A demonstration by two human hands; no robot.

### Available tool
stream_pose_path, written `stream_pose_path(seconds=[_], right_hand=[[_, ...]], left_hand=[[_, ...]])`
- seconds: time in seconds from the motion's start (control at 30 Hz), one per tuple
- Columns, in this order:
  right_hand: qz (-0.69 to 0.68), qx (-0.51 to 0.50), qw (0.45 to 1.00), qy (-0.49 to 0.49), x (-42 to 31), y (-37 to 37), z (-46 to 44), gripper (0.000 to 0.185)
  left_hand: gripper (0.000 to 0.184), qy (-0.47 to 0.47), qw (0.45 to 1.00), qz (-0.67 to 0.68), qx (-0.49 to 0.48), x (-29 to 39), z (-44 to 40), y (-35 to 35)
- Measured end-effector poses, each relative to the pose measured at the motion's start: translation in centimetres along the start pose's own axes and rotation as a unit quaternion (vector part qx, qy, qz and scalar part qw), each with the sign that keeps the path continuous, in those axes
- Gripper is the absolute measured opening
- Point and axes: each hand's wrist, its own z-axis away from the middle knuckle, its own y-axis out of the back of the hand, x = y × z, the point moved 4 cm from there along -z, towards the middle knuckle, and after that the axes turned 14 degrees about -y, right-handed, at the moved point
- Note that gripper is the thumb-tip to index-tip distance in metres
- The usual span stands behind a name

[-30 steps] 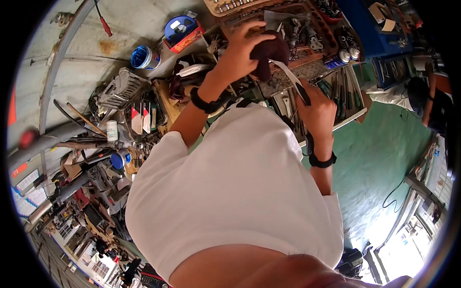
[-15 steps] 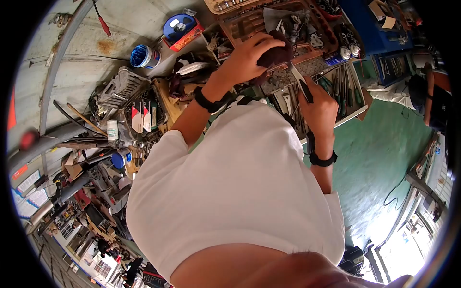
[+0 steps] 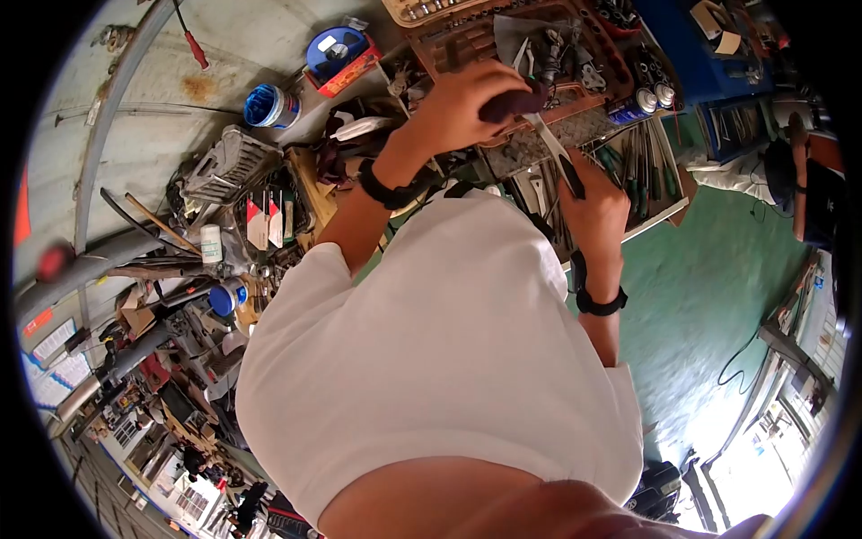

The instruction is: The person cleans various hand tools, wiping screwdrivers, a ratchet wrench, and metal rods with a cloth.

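My left hand [image 3: 467,101] is closed round a dark maroon rag [image 3: 514,104], which is bunched against the upper end of a silver hand tool [image 3: 549,136]. The tool has a black section along its handle, and the rag hides its far end, so its exact kind is unclear. My right hand [image 3: 594,199] grips the handle's lower part, fingers wrapped round it. Both hands are above an open drawer [image 3: 666,212] of screwdrivers and wrenches. Just beyond them lies an open brown socket case [image 3: 449,54] with loose metal parts and a clear plastic bag.
Two spray cans [image 3: 645,101] lie right of the case. A blue tub [image 3: 269,106] and a blue spool on a red box [image 3: 337,58] stand at the left. A grey crate [image 3: 232,163] sits on the cluttered left bench. Another person's arm [image 3: 799,171] shows at the far right.
My left hand and the rag have shifted slightly down and left along the tool, baring a little more metal. The right hand keeps its grip almost in place.
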Motion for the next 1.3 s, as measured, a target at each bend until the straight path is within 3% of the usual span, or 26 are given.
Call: stream_pose_path(seconds=[0.07,0.23,0.37,0.47,0.5,0.6,0.67,0.77,0.93,1.0,1.07,1.13,1.3], right_hand=[[0.01,0.01,1.0,0.004,-0.3,0.0,0.1,0.04],[0.031,-0.001,0.999,-0.009,0.2,0.1,0.6,0.041],[-0.016,0.012,1.0,-0.012,0.0,0.0,0.7,0.042],[0.022,-0.002,1.0,-0.02,0.0,-0.5,0.4,0.042],[0.02,-0.002,1.0,-0.02,0.0,-0.6,0.4,0.042],[0.023,0.003,1.0,-0.012,0.0,-0.5,0.4,0.042],[0.028,0.005,0.999,-0.019,0.1,-0.3,0.5,0.041],[0.005,0.005,0.999,-0.035,0.7,0.0,0.7,0.039],[-0.035,0.028,0.998,-0.049,0.6,0.2,0.7,0.037],[-0.033,0.02,0.998,-0.046,0.5,-0.2,0.5,0.038],[-0.027,0.01,0.999,-0.028,0.2,-0.7,0.5,0.04],[-0.021,0.004,0.999,-0.027,0.0,-0.5,0.5,0.04],[-0.054,0.034,0.996,-0.056,1.0,0.2,0.7,0.035]], left_hand=[[0.037,0.028,0.999,-0.019,-0.032,-0.3,0.2,-0.3],[0.037,0.044,0.994,-0.097,0.025,-2.8,1.2,0.2],[0.04,0.079,0.994,-0.067,0.047,-2.8,1.4,0.9],[0.043,0.002,0.998,-0.044,0.049,-0.6,0.6,0.4],[0.045,-0.002,0.999,0.009,0.038,-0.5,0.7,-0.2],[0.045,-0.015,0.999,-0.025,-0.044,0.2,0.6,-1.0],[0.046,0.003,0.998,-0.037,-0.046,-0.8,1.2,-0.9],[0.043,0.036,0.991,-0.125,-0.023,-3.7,2.6,0.7],[0.044,0.06,0.992,-0.087,0.065,-3.0,2.2,2.3],[0.043,-0.03,0.994,-0.03,0.098,-0.4,0.5,2.0],[0.047,-0.041,0.999,-0.011,0.024,0.6,0.2,-0.2],[0.046,-0.048,0.996,-0.076,-0.008,0.9,0.3,-1.1],[0.045,0.04,0.992,-0.118,0.031,-4.7,3.6,-0.1]])
